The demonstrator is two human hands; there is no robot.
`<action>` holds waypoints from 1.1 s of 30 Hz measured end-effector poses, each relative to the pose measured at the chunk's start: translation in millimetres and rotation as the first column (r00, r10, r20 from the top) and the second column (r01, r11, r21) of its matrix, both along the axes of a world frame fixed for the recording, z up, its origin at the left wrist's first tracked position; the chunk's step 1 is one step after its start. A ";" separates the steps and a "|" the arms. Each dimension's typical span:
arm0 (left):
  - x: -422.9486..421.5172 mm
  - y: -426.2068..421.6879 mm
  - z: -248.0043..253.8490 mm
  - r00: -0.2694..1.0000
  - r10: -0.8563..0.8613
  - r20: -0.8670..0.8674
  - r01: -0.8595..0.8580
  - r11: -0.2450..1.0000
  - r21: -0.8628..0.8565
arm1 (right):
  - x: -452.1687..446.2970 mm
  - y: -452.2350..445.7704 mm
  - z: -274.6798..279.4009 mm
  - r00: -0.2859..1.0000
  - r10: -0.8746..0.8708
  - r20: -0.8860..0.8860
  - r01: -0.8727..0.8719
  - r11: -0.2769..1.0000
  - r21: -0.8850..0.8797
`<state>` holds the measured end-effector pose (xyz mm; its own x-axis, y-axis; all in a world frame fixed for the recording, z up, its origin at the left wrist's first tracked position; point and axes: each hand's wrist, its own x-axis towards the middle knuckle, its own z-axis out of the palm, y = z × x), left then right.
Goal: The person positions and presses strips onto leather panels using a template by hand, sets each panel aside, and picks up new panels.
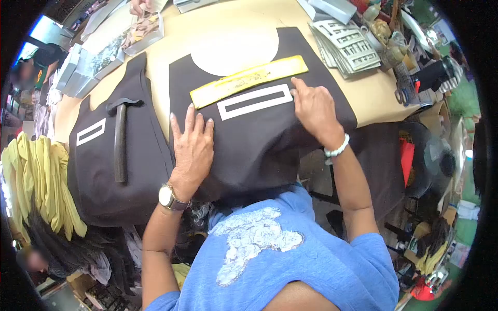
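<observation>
My left hand (pixel 193 147) lies flat with fingers spread on a dark fabric panel (pixel 249 147) that has a curved neckline cut-out. My right hand (pixel 315 110) rests on the same panel, its index finger stretched out and other fingers partly bent. Its fingertips are at the right end of a white rectangular frame-shaped piece (pixel 254 102) on the fabric. Just above that piece lies a worn yellow strip (pixel 249 80), slightly tilted. The left fingertips come close to the strip's lower left end. What lies under the right palm is hidden.
To the left, a hammer (pixel 120 140) lies on another dark fabric panel (pixel 93 171) with a white frame piece. Stacked printed sheets (pixel 348 45), scissors (pixel 400 96) and boxes (pixel 142 33) sit around the table. Yellow cloth (pixel 39 176) hangs at left. Another person's hand (pixel 141 7) is at the top.
</observation>
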<state>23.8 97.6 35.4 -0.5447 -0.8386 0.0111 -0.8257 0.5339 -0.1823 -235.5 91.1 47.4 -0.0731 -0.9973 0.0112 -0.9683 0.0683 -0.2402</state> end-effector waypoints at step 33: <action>9.1 40.0 16.9 0.167 0.180 -0.969 -0.205 0.968 0.144 | -77.8 5.3 3.4 0.576 0.076 0.814 0.198 0.953 -0.229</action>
<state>32.8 137.6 52.4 0.0920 -0.9077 0.4094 -0.4235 0.3364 0.8411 -313.3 96.4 50.8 -0.2483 -0.9528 0.1747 -0.3539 -0.0787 -0.9320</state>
